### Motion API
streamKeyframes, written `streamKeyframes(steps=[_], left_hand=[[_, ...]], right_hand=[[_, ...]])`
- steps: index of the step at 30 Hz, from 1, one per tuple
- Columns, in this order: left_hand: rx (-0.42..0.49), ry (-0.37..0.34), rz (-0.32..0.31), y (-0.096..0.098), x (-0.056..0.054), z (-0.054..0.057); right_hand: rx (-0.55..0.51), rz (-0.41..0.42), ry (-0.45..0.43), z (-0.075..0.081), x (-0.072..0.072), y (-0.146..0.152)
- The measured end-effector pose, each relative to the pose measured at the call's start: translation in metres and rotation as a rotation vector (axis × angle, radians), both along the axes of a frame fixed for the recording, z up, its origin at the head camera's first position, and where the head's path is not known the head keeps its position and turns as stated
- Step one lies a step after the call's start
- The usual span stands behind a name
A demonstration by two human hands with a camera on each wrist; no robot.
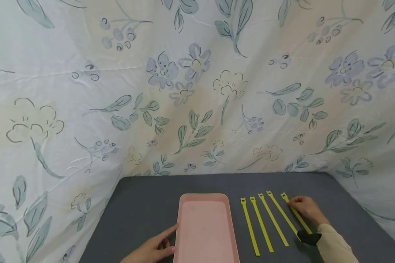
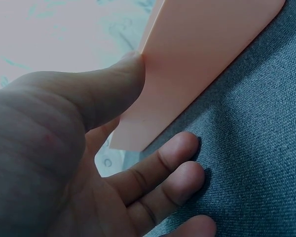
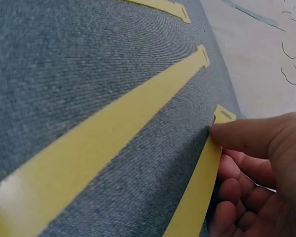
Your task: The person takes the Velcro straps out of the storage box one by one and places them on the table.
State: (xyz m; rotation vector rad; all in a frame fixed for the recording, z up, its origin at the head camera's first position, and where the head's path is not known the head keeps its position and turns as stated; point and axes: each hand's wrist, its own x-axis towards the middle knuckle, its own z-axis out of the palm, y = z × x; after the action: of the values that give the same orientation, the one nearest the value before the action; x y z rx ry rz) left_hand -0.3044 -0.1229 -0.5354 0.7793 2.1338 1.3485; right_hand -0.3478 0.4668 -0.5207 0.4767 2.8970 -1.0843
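Observation:
A pink tray (image 1: 205, 230) lies on the dark table in the head view. My left hand (image 1: 153, 246) touches its left side with thumb and forefinger; the other fingers (image 2: 180, 182) rest loosely on the cloth. To the right of the tray, several yellow cable straps with slotted heads lie side by side, among them one nearest the tray (image 1: 250, 226). My right hand (image 1: 307, 208) pinches the rightmost strap (image 3: 197, 192) just below its slotted head, the thumb (image 3: 251, 136) across it and the other fingers curled at its far edge. The fingertips beneath are partly hidden.
Dark grey cloth covers the table (image 1: 145, 204). A pale curtain (image 1: 197, 91) with printed flowers hangs behind the table and on both sides. A black band (image 1: 309, 237) sits at my right wrist, over the lower ends of the two rightmost straps.

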Motion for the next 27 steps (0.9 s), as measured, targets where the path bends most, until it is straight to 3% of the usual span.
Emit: streamKeyframes(steps=[8,16,27], left_hand=[[0.026,0.026,-0.025,-0.008,0.001,-0.002],[0.037,0.022,-0.025,-0.014,0.004,-0.002],[-0.052,0.08,0.068,-0.022,-0.004,0.0]], right_hand=[[-0.066,0.074,-0.051,-0.001,-0.002,-0.004],[-0.052,0.07,-0.039,-0.001,-0.008,-0.015],[0.035,0.061,0.009,-0.003,-0.037,-0.034]])
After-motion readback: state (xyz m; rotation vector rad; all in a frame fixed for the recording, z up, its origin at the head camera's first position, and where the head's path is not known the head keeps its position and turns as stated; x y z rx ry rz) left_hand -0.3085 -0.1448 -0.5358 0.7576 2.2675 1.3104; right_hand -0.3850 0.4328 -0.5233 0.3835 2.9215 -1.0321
